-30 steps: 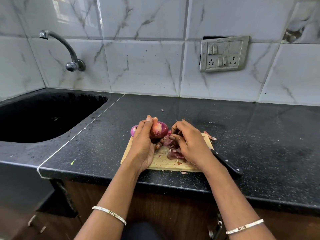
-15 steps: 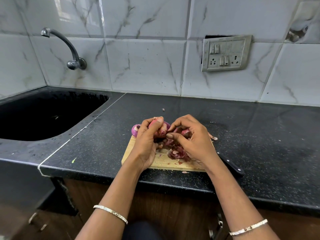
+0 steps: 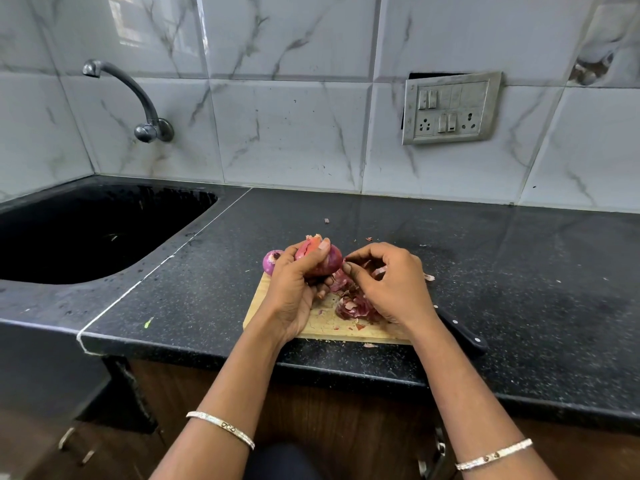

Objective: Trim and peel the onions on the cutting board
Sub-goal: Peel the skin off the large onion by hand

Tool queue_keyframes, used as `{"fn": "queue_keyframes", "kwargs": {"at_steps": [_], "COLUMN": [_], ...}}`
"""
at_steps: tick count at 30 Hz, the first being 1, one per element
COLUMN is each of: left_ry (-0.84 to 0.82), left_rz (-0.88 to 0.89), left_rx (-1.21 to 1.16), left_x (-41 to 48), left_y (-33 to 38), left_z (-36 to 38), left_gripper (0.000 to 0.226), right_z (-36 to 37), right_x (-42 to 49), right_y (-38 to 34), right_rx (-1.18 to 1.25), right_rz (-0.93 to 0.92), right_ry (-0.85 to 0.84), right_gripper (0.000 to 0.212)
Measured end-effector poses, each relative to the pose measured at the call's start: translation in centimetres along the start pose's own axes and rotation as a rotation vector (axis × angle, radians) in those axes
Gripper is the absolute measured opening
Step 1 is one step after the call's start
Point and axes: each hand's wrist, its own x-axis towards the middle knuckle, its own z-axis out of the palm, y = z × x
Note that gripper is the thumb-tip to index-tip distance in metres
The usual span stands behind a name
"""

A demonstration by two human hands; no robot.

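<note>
Over the board [image 3: 323,325] near the desk's front edge, the left hand [image 3: 294,289] grips an onion [image 3: 323,263]; the right hand [image 3: 391,282] pinches its peel [image 3: 375,271].

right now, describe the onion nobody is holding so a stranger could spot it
Find the wooden cutting board at the front edge of the black counter. At its far left corner, behind the left hand, sits a small purple onion. Unlike the larger onion in that hand, it lies untouched.
</note>
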Motion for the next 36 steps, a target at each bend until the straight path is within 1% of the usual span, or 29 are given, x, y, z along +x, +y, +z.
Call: {"fn": "queue_keyframes", "kwargs": {"at_steps": [2, 4, 7, 9, 10, 12, 14, 15, 16, 19, 23, 27, 30, 36], "left_ry": [-0.002, 0.005, 0.004, -0.002, -0.005, -0.01, -0.018, -0.02, -0.022, -0.019, -0.006, -0.008, -0.011, -0.012], "left_rz": [-0.003, -0.006, -0.004, 0.004, 0.01, 0.019, 0.024, 0.025, 0.025, 0.025, 0.034, 0.021, 0.029, 0.036], "left_rx": [-0.002, -0.015, -0.01, -0.005, -0.009, -0.028, -0.03, -0.031, -0.036, -0.038, -0.017, 0.01, -0.02, -0.014], "left_x": [0.2, 0.4, 0.4, 0.4, 0.4, 0.5, 0.4, 0.3, 0.3, 0.4, 0.4, 0.3, 0.1, 0.2], "left_y": [0.0, -0.1, -0.2, -0.3, -0.3, -0.3, -0.2, -0.2, -0.2, -0.3, -0.3, -0.2, -0.1, -0.1], "left_z": [-0.1, -0.3, -0.3, -0.3, -0.4, -0.4, -0.2, -0.2, -0.1, -0.2, -0.2, -0.2, -0.1, -0.2], "left_gripper": [0.039, 0.03, 0.029, 0.032, 0.032, 0.033, 0.042, 0.045, 0.043, 0.032, 0.036, 0.031, 0.027, 0.03], "right_z": [-0.1, -0.3, -0.4, -0.4, -0.4, -0.3, -0.2, -0.2, -0.2, -0.1, -0.1, -0.1, 0.0, 0.8], "right_x": [0.0, 0.1, 0.2, 0.1, 0.0, 0.0, 0.0, -0.1, -0.1, -0.1, -0.1, -0.2, -0.3, -0.8], "right_y": [0.0, 0.0, -0.2, -0.4, -0.6, -0.7, -0.6, -0.6, -0.5, -0.4, -0.3, -0.5, -0.5, -1.0], "right_rx": [-0.001, 0.057, 0.211, 0.281, 0.298, 0.294, 0.264, 0.254, 0.254, 0.266, 0.254, 0.263, 0.266, 0.238], "right_rz": [-0.009, 0.021, 0.087, 0.088, 0.083, 0.075, 0.077, 0.081, 0.082, 0.069, 0.05, 0.04, 0.049, 0.036], "right_ry": [0.07, 0.1, 0.035, -0.024, -0.048, -0.078, -0.081, -0.075, -0.068, -0.059, -0.04, -0.019, -0.016, 0.052], "right_gripper": [0.015, 0.018, 0.014, 0.011, 0.014, 0.025, 0.027, 0.026, 0.026, 0.025, 0.021, 0.02, 0.022, 0.016]}}
